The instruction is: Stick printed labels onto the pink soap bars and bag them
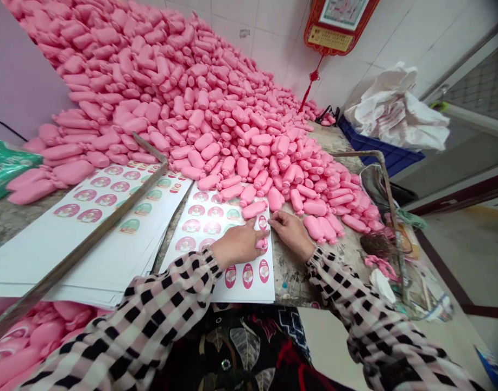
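Note:
A sheet of round and oval stickers [243, 290] lies on the worktable in front of me. My left hand [241, 244] rests over its right part, index finger stretched toward the right edge and a bit of pink showing beneath the fingers. Just right of the sheet, my right hand [290, 233] has thumb and index finger pinched together near an oval sticker [262, 222]; whatever is between them is too small to make out. A pink bottle [254, 209] lies across the sheet's top right, just above my left hand.
Pink bottles [200, 98] are heaped behind the sheet. More sticker sheets [81, 255] lie at the left under a metal bar [89, 239]. At the right are a bent metal frame [389, 201], a blue crate [379, 157] with white sacks, and loose scraps.

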### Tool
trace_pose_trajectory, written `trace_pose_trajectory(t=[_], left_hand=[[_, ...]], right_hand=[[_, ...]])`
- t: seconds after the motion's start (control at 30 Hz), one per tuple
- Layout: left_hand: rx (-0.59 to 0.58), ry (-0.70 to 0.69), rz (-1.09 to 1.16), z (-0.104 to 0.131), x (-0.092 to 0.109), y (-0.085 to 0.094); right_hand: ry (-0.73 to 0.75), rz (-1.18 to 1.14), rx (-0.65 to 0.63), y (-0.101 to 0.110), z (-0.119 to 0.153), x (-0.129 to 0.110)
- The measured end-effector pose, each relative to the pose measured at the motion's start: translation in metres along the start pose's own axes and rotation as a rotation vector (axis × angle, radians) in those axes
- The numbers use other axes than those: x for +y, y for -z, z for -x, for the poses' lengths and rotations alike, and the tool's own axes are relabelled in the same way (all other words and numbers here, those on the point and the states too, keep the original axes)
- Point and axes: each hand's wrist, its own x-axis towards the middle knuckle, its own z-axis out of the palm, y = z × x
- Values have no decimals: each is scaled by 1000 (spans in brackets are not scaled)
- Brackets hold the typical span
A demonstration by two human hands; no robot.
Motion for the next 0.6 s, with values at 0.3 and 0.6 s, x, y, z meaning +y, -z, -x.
trace_pose_trajectory(t=[0.3,0.6], left_hand=[[13,-17,-23,-1,1,0],[-5,-29,-44,-2,0,1]], right_hand=[[-61,77,113,-12,-6,-6],[-59,112,115,-15,-9,-8]])
